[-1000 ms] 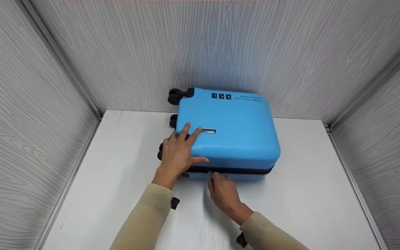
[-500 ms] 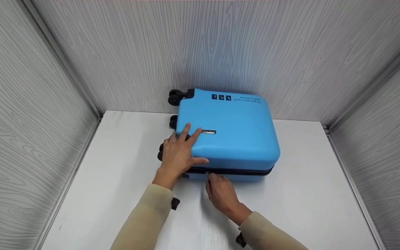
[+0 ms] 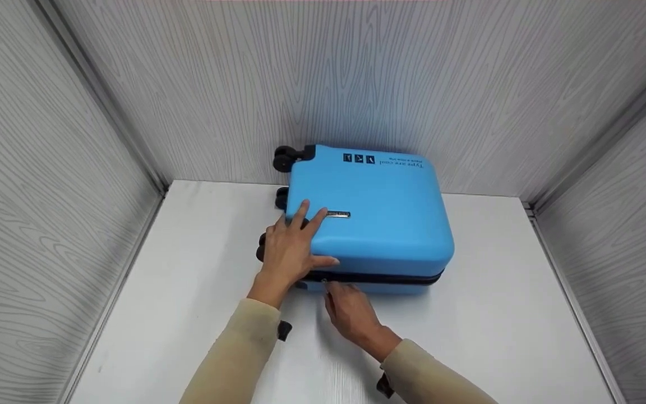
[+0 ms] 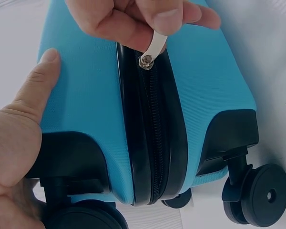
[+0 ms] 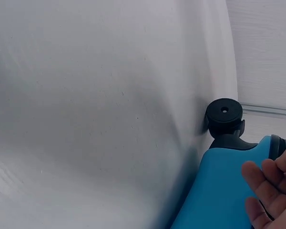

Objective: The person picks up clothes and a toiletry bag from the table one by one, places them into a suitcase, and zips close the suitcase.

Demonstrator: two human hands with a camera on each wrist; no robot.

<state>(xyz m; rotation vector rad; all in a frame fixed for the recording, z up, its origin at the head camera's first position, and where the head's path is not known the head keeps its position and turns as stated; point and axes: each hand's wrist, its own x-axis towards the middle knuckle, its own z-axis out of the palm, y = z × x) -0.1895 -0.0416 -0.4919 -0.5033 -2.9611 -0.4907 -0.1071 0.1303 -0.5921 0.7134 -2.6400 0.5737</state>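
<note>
A blue hard-shell suitcase lies flat on the white surface, its black wheels pointing left. Spread over its near left corner, my left hand rests on the lid with straight fingers, the thumb along the near side. My right hand pinches the zipper pull on the near side, just right of the left thumb. In the left wrist view the pull is a pale tab on a metal slider, and the black zipper runs from it toward the wheel end with its teeth meshed.
Wood-grain panels stand on three sides, with the back panel right behind the suitcase. White tabletop extends left, right and in front of it. Metal strips edge the surface at both sides.
My right hand has slid left along the near side with the zipper pull, closer to the left hand. The left hand keeps its place on the lid.
</note>
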